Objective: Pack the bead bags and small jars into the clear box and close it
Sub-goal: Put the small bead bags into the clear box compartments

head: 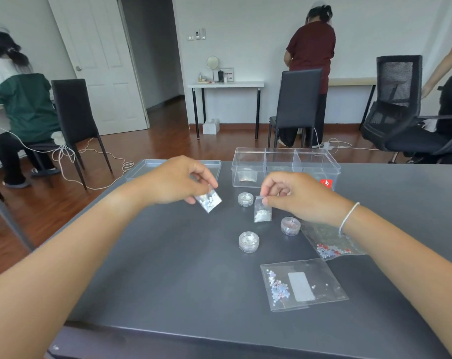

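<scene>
My left hand (177, 181) pinches a small bag of silvery beads (209, 201) by its top, held above the dark table. My right hand (294, 195) pinches a second small bag of white beads (262, 211). The clear box (284, 167) with three compartments stands open at the far side; a small bag (247, 176) lies in its left compartment. Its clear lid (147, 168) lies to the left, behind my left hand. Three small jars (245, 199) (249, 241) (290, 225) stand on the table. Two larger bead bags (304, 283) (332, 244) lie flat at the near right.
The dark table (168, 268) has its front edge close to me. Black chairs (398, 107) stand beyond it, and three people are in the room at other desks. White cables run across the wooden floor (147, 141).
</scene>
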Tool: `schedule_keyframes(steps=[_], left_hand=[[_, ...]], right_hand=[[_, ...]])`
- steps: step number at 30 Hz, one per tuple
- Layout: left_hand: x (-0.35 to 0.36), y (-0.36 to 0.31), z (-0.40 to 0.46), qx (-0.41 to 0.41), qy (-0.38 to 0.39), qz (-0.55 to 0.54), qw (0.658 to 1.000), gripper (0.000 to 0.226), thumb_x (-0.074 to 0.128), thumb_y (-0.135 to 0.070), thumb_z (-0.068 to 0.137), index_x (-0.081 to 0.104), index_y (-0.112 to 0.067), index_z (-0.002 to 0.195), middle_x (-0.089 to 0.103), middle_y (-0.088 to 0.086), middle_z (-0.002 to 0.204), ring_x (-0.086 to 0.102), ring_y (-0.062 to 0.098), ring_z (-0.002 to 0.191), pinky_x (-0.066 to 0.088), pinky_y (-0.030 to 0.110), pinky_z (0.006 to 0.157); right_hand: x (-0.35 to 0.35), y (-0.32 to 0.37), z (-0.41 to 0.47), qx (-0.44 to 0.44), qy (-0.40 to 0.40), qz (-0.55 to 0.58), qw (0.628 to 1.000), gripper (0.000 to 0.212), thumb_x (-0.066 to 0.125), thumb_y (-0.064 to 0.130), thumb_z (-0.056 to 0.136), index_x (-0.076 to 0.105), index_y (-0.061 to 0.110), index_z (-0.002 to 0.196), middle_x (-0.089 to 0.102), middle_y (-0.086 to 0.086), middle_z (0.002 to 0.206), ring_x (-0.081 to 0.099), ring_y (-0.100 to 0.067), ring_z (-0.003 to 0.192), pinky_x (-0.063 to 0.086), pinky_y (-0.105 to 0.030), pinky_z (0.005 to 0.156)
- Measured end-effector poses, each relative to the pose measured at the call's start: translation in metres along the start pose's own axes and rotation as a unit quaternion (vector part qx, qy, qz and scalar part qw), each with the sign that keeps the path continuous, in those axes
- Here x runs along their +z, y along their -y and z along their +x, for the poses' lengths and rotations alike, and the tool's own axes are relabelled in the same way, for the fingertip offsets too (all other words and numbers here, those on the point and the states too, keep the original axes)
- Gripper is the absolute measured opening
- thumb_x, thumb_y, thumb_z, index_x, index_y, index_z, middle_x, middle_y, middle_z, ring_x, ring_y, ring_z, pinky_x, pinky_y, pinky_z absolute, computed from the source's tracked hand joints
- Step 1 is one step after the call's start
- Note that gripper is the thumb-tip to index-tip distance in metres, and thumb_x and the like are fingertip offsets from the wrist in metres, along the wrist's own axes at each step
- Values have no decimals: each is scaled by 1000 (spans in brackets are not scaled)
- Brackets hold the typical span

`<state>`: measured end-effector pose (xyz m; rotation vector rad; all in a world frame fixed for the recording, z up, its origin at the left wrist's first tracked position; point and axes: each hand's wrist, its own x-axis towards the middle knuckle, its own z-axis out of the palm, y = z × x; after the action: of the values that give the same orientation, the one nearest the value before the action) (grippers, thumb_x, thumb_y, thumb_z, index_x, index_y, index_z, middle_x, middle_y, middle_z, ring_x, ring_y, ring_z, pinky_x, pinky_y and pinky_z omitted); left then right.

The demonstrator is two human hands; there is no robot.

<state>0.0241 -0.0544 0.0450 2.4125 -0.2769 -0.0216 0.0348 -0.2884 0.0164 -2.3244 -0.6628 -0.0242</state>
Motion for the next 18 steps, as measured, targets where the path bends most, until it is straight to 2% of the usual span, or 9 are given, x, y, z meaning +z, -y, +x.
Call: schedule_keyframes(steps=[1, 4, 8, 11, 15, 18], left_hand=[[-1, -4, 5, 9, -5, -9, 1000, 18, 57, -8, 82, 70, -21, 81, 63, -5, 78, 61, -2, 51, 51, 10, 55], [-3, -17, 24, 31, -12, -41, 999, 13, 64, -5, 80, 68, -17, 80, 64, 0, 76, 61, 0, 49, 50, 10, 52], [-7, -30, 52, 48, -34, -71, 996, 16, 67, -1, 76, 67, -16, 76, 65, 4, 71, 60, 3, 49, 51, 13, 52], [-6, -37, 73, 52, -38, -78, 995, 15, 66, 2, 75, 67, -13, 73, 64, 14, 74, 58, 16, 60, 54, 16, 59], [-2, -42, 98, 35, -22, -78, 996, 14, 61, 4, 78, 69, -4, 87, 66, 7, 76, 62, 11, 66, 56, 19, 69], [0, -43, 110, 21, 9, -41, 999, 28, 53, 7, 80, 68, -16, 83, 63, 3, 83, 61, 9, 74, 56, 20, 70]], right_hand=[[-3, -1, 0, -2, -6, 10, 1000, 16, 64, 18, 81, 56, 28, 72, 61, 8, 71, 50, -3, 60, 41, -20, 64], [-11, -2, 1, -10, -32, 38, 999, 21, 63, 13, 82, 56, 30, 74, 57, 9, 67, 48, 8, 50, 36, -4, 52], [-18, -8, 3, -1, -89, 76, 993, 20, 61, 10, 82, 60, 29, 83, 57, 9, 70, 46, 9, 47, 36, -3, 49], [-19, -13, 5, 13, -107, 74, 991, 19, 61, 10, 82, 63, 25, 95, 56, 10, 71, 47, 14, 53, 37, -1, 55], [-20, -19, 8, 33, -137, 74, 987, 19, 60, 10, 83, 64, 25, 93, 61, -2, 87, 48, 1, 60, 36, 0, 54], [-20, -22, 10, 42, -158, 75, 984, 19, 60, 11, 84, 64, 28, 90, 63, -11, 98, 46, -2, 62, 36, -1, 53]])
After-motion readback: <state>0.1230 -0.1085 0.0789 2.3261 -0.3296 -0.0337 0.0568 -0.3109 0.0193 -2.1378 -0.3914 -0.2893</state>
